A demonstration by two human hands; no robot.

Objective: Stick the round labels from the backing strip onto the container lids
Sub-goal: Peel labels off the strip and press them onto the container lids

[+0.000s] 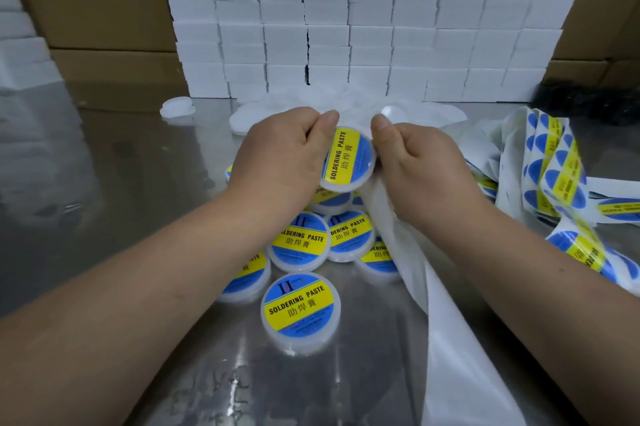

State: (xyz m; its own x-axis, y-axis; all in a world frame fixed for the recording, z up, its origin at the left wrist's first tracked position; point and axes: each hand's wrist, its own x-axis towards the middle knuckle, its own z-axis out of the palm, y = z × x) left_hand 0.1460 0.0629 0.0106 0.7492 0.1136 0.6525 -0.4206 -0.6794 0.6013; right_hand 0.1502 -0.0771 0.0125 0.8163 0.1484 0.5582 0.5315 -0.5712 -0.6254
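Note:
My left hand [280, 155] grips a round white lid [348, 158] that bears a blue and yellow "SOLDERING PASTE" label, tilted up above the table. My right hand [419, 162] sits right beside the lid with its thumb at the lid's rim, and it holds the white backing strip [446, 321], which trails down toward me. Several labelled lids [300, 307] lie in a heap under my hands. Strips with unpeeled round labels [561, 176] are bunched at the right.
The work surface is a shiny metal table [121, 203]. Plain white lids [177, 107] lie behind my hands. A wall of stacked white boxes [363, 20] closes the back, with brown cartons [97, 2] at the left and right. Something dark [588, 101] lies at the far right.

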